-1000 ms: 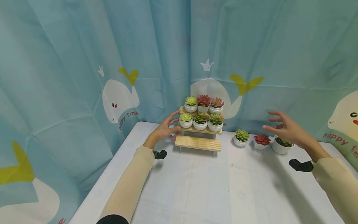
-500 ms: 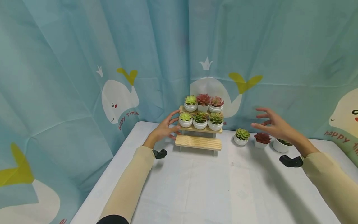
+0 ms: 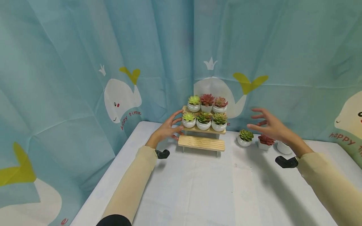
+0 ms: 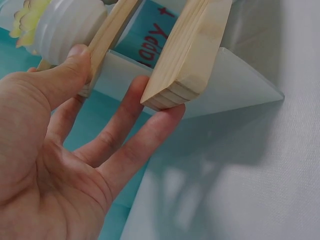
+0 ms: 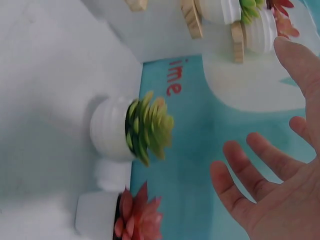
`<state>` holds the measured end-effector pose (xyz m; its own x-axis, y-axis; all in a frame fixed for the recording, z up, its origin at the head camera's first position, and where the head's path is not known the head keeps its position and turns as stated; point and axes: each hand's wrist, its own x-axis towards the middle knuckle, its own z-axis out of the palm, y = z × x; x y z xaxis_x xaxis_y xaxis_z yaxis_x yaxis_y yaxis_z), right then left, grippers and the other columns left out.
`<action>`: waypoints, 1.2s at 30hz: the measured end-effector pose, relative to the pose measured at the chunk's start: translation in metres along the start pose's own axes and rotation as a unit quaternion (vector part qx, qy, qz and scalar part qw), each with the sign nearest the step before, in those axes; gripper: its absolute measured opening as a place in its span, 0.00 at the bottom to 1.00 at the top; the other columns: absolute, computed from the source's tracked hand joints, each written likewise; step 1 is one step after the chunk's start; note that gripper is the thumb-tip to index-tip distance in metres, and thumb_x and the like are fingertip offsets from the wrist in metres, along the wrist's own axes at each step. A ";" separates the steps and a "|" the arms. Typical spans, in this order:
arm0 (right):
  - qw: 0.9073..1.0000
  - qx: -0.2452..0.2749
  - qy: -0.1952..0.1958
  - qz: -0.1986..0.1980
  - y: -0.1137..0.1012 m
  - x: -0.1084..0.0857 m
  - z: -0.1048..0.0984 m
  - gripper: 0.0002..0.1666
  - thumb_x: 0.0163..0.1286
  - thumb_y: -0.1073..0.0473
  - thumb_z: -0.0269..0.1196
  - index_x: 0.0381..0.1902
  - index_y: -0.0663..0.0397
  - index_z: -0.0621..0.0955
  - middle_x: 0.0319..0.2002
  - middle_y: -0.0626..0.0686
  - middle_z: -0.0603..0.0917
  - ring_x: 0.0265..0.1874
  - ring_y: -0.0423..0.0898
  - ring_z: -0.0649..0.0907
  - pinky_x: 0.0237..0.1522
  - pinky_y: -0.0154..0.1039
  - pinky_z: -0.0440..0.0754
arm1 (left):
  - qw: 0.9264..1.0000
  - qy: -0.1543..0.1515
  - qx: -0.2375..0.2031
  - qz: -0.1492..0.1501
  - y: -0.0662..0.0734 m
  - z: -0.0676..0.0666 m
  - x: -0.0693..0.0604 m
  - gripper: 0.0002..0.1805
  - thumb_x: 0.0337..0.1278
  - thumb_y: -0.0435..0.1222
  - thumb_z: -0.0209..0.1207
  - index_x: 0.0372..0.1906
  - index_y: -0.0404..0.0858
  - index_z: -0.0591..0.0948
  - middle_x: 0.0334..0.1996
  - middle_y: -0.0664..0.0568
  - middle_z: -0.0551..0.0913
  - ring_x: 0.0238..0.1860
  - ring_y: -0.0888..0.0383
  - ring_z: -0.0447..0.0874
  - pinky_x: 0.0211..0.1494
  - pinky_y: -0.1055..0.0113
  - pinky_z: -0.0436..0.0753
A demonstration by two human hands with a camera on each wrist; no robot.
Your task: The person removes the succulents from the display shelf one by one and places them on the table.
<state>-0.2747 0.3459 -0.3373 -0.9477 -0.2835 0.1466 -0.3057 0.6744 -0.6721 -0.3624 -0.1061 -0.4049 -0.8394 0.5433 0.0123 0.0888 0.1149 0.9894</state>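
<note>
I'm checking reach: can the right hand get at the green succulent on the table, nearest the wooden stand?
Probably yes: the right hand is empty and near the green succulent, with nothing seen between them in the right wrist view.

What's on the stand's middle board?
Three round white pots, side by side, each holding a green succulent. The middle board's surface directly under the pots is covered and can't be seen. The left hand is at its left end.
</note>
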 end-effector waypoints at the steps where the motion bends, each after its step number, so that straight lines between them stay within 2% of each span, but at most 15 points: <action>1: 1.000 0.003 -0.002 0.001 -0.002 0.002 0.002 0.48 0.75 0.49 0.67 0.81 0.55 0.54 0.70 0.72 0.69 0.59 0.71 0.78 0.52 0.64 0.80 | 1.000 0.001 0.000 0.000 0.000 0.000 0.000 0.43 0.74 0.35 0.60 0.81 0.70 0.54 0.82 0.46 0.51 0.48 0.39 0.88 0.42 0.43 0.87; 13: 1.000 0.008 0.001 -0.023 -0.021 0.023 0.034 0.48 0.73 0.47 0.68 0.80 0.53 0.57 0.68 0.69 0.73 0.57 0.68 0.81 0.50 0.63 0.83 | 1.000 -0.001 0.002 0.001 -0.002 -0.002 0.000 0.43 0.75 0.34 0.59 0.81 0.69 0.53 0.82 0.45 0.51 0.50 0.36 0.87 0.44 0.42 0.86; 22: 0.998 0.059 -0.001 -0.032 -0.029 0.032 0.057 0.48 0.73 0.50 0.69 0.79 0.56 0.58 0.66 0.69 0.75 0.57 0.66 0.81 0.56 0.63 0.79 | 1.000 0.000 -0.001 0.000 -0.002 -0.002 0.001 0.44 0.74 0.34 0.60 0.80 0.71 0.54 0.82 0.46 0.51 0.50 0.38 0.87 0.42 0.44 0.87; 29: 0.993 0.116 0.015 -0.009 -0.031 0.034 0.073 0.46 0.72 0.51 0.70 0.79 0.53 0.60 0.66 0.66 0.75 0.57 0.64 0.79 0.56 0.62 0.78 | 1.000 -0.001 0.001 0.000 -0.001 -0.001 0.001 0.44 0.75 0.34 0.60 0.81 0.69 0.53 0.82 0.45 0.51 0.51 0.37 0.87 0.42 0.44 0.87; 36: 0.993 0.115 0.022 0.009 -0.031 0.038 0.086 0.47 0.69 0.46 0.72 0.77 0.50 0.63 0.64 0.65 0.75 0.58 0.63 0.79 0.58 0.61 0.77 | 1.000 -0.001 0.003 0.002 0.000 0.000 0.000 0.43 0.75 0.34 0.59 0.82 0.68 0.52 0.82 0.44 0.50 0.54 0.32 0.84 0.45 0.40 0.86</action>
<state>-0.2931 0.2554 -0.3736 -0.9575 -0.2395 0.1606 -0.2640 0.5044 -0.8221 -0.3621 -0.1065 -0.4052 -0.8376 0.5462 0.0149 0.0946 0.1180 0.9885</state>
